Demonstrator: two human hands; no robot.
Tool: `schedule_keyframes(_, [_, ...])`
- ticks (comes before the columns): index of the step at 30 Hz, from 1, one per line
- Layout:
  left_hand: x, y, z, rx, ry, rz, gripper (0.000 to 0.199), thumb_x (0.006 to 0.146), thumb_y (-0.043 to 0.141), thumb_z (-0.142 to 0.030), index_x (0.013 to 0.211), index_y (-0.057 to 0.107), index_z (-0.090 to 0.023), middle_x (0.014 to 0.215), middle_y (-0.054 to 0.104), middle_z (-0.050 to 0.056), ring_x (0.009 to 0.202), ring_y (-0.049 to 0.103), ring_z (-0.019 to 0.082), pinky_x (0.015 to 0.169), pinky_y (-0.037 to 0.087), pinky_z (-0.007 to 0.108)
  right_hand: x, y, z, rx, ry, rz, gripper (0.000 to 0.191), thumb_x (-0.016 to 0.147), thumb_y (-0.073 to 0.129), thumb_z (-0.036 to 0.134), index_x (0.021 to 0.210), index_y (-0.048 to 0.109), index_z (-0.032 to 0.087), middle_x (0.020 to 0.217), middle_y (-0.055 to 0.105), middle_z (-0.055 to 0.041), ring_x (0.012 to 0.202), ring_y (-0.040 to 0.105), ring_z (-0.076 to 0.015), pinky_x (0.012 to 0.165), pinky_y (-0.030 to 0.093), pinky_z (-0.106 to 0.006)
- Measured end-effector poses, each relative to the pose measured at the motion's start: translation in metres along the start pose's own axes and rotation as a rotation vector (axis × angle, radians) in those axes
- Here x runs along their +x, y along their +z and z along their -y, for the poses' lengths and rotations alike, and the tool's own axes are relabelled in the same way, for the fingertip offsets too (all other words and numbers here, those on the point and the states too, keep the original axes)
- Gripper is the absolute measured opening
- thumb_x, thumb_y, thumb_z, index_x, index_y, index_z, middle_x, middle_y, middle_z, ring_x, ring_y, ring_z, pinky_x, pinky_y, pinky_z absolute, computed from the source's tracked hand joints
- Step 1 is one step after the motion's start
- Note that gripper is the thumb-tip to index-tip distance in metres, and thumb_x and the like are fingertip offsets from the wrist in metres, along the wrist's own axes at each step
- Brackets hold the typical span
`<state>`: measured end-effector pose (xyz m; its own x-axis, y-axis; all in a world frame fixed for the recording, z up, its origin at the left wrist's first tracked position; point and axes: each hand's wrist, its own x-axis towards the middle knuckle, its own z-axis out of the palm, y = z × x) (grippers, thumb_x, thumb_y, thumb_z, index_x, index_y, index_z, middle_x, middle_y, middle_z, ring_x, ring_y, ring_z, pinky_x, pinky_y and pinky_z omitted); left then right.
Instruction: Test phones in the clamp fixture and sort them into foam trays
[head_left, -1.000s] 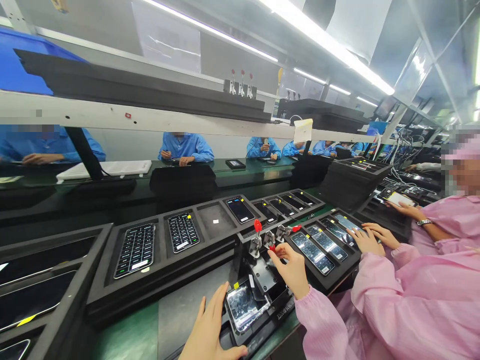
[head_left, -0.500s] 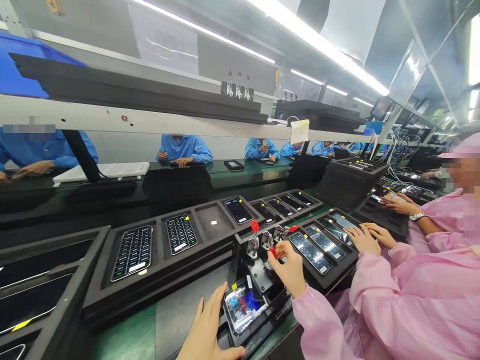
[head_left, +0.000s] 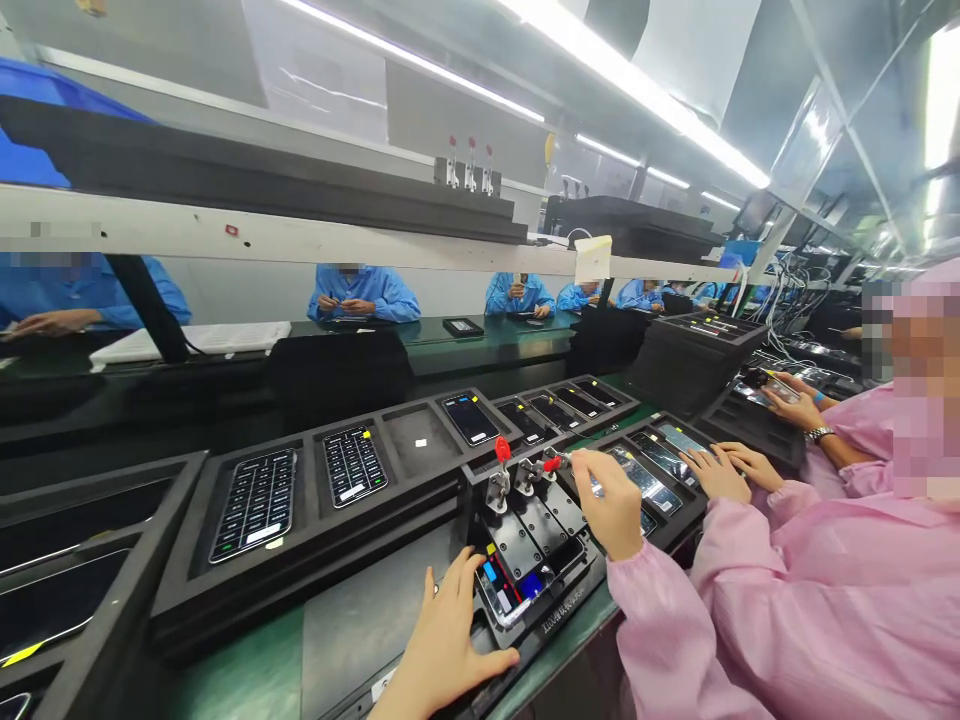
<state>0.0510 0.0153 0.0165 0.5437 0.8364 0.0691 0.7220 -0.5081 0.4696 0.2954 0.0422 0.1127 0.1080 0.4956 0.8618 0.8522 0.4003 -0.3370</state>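
With the left hand (head_left: 448, 632) spread around the near left end of a black clamp fixture (head_left: 546, 527), fingers just beside a lit phone (head_left: 511, 595) partly covered in it. With the right hand (head_left: 613, 505) curled near a red handle (head_left: 552, 464), grip too hidden to tell. Behind, on the green counter (head_left: 236, 655), in a long black tray (head_left: 337, 537), two gridded screens (head_left: 255, 500) at the left, then darker ones further right. At far right, in pink sleeves (head_left: 731, 535), resting over another tray. Across the way, in blue, seated at work.
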Motion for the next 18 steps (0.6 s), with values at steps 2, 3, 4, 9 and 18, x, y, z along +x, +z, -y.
schedule_keyframes(2, [0.001,0.003,0.002,-0.010,0.028,-0.026,0.089,0.062,0.063,-0.057,0.133,0.027,-0.016,0.142,0.033,0.017,0.134,0.022,0.029,0.106,0.010,0.060,-0.031,0.002,-0.006,-0.055,-0.008,0.051,0.027,0.085,0.050,0.020,0.110,0.058,0.021,0.108,0.062,-0.0066,0.104,0.054,-0.0214,0.093,0.042,-0.043])
schedule_keyframes(3, [0.000,0.005,0.004,-0.015,0.037,-0.042,0.088,0.063,0.063,-0.057,0.133,0.028,-0.017,0.142,0.033,0.017,0.134,0.022,0.029,0.107,0.011,0.060,-0.045,0.004,-0.008,-0.094,0.007,0.123,0.034,0.085,0.049,0.022,0.119,0.052,0.023,0.118,0.058,-0.0066,0.113,0.049,-0.0239,0.097,0.036,-0.050])
schedule_keyframes(4, [0.000,0.006,0.005,-0.020,0.045,-0.054,0.087,0.063,0.063,-0.056,0.132,0.028,-0.018,0.142,0.033,0.016,0.134,0.022,0.029,0.107,0.011,0.059,-0.057,0.006,-0.010,-0.132,0.036,0.214,0.041,0.087,0.047,0.024,0.127,0.045,0.025,0.126,0.053,-0.0059,0.120,0.043,-0.0263,0.100,0.030,-0.056])
schedule_keyframes(9, [-0.002,0.009,0.008,-0.039,0.052,-0.075,0.082,0.064,0.063,-0.056,0.131,0.031,-0.023,0.144,0.029,0.016,0.133,0.025,0.030,0.106,0.015,0.059,-0.072,0.011,-0.015,-0.149,0.198,0.518,0.046,0.092,0.034,0.032,0.137,0.026,0.035,0.139,0.038,0.0014,0.134,0.020,-0.0277,0.099,0.012,-0.069])
schedule_keyframes(18, [-0.004,0.008,0.009,-0.040,0.055,-0.067,0.087,0.067,0.062,-0.056,0.136,0.022,-0.022,0.146,0.026,0.014,0.135,0.020,0.028,0.107,0.014,0.056,-0.073,0.012,-0.015,0.056,0.344,0.178,0.029,0.088,0.045,0.032,0.114,0.053,0.022,0.120,0.054,-0.0072,0.112,0.049,-0.0200,0.095,0.040,-0.040])
